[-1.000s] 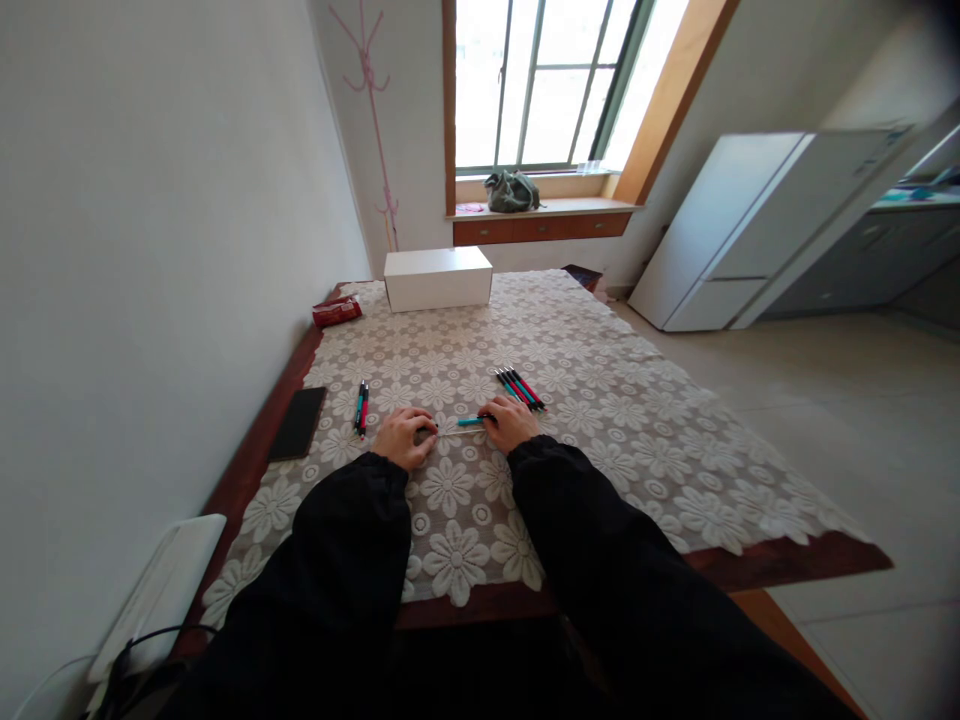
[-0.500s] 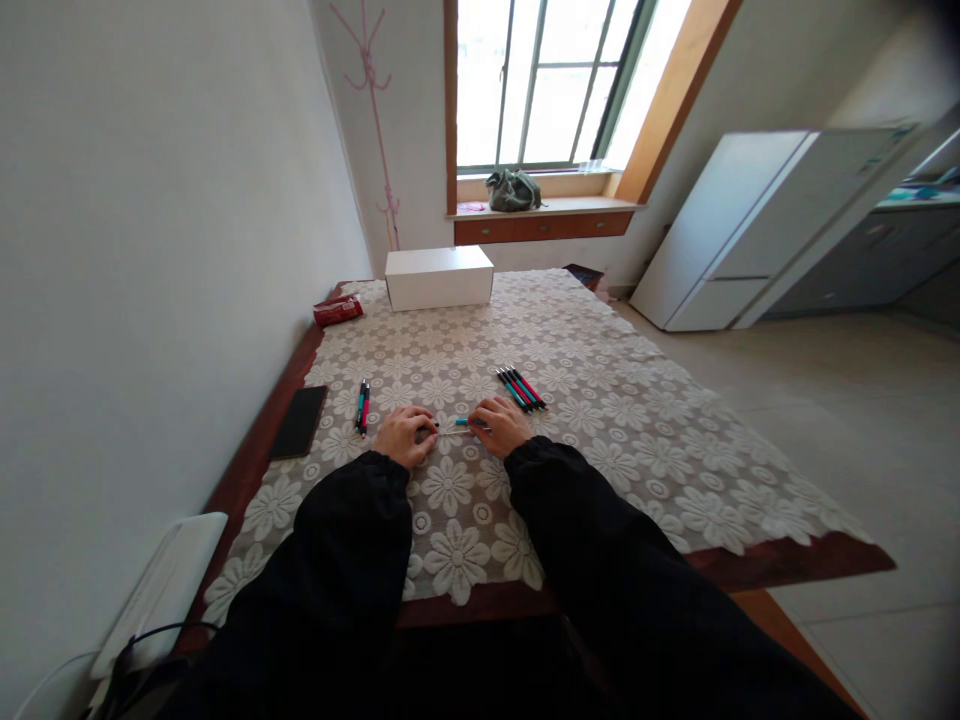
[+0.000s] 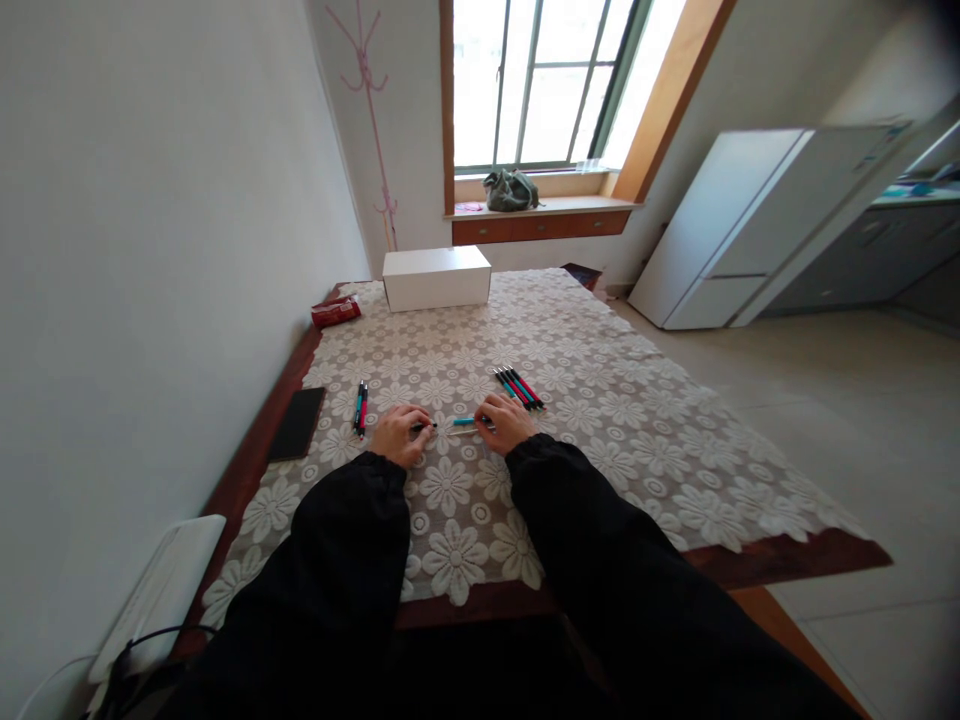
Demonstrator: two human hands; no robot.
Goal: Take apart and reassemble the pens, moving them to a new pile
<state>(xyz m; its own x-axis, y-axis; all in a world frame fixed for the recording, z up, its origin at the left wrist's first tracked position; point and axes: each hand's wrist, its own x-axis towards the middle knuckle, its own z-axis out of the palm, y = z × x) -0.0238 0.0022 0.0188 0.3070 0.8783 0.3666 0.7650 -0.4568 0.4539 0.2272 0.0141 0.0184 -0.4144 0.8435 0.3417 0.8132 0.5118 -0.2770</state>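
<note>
Pen parts sit in both hands on the lace worktop. Right hand has its grip closed on a teal pen barrel. Left hand has its grip closed on a thin black pen piece. More pens lie just beyond the right hand, and two pens lie near the left hand.

A slim teal plastic pen barrel lies flat and crosswise on the lace cloth, its right end under the fingertips of the right hand. A thin pale refill runs leftward from the barrel toward a small black pen tip piece, which is pinched in the fingers of the left hand.
</note>
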